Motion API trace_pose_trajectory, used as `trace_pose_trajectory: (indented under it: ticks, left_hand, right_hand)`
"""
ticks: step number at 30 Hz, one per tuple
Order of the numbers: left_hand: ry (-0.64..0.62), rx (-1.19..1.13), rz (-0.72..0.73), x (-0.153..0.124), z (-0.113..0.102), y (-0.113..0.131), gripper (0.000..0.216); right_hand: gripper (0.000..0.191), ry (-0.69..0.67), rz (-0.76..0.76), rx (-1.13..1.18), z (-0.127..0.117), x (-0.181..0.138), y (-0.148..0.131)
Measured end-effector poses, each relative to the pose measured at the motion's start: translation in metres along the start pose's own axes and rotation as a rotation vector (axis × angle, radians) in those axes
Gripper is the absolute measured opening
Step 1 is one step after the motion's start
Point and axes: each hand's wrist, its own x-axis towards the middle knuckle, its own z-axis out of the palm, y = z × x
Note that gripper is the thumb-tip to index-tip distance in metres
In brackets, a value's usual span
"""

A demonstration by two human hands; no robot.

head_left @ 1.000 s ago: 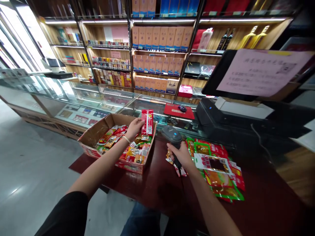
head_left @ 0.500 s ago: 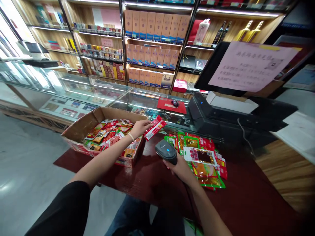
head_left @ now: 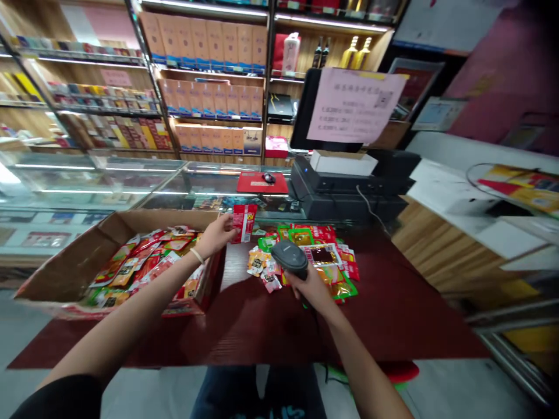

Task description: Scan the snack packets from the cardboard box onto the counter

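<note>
Your left hand (head_left: 217, 235) pinches a red packet (head_left: 243, 222); your right hand (head_left: 311, 286) clamps fingers around the barcode scanner (head_left: 290, 259).

Bright indoor shop light from strip lamps (head_left: 205, 8) under the shelves. Glare streaks the glass counters (head_left: 87, 174). Motion blur smears the right side and lower edges; wide-angle distortion bends shelves and corners darken.

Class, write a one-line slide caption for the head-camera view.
Left hand holds a red packet beside a cardboard box of snacks; right hand grips a scanner.
</note>
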Motion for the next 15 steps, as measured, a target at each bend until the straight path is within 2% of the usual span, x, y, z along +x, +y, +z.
trace_pose_trajectory:
  ticks: [4, 8, 12, 15]
  left_hand:
    - [-0.069, 0.259, 0.091, 0.020, 0.040, 0.033, 0.022]
    - [-0.117, 0.574, 0.229, 0.043, 0.102, 0.060, 0.014]
    - [-0.206, 0.789, 0.376, 0.058, 0.170, 0.072, 0.016]
    - [-0.251, 0.868, 0.446, 0.063, 0.212, 0.072, 0.018]
  right_hand:
    - [0.036, 0.194, 0.006, 0.069, -0.043, -0.005, 0.005]
    - [0.036, 0.319, -0.009, 0.168, -0.084, -0.014, 0.003]
    - [0.035, 0.377, -0.044, 0.209, -0.112, -0.024, 0.002]
    - [0.035, 0.394, -0.048, 0.238, -0.124, -0.031, 0.003]
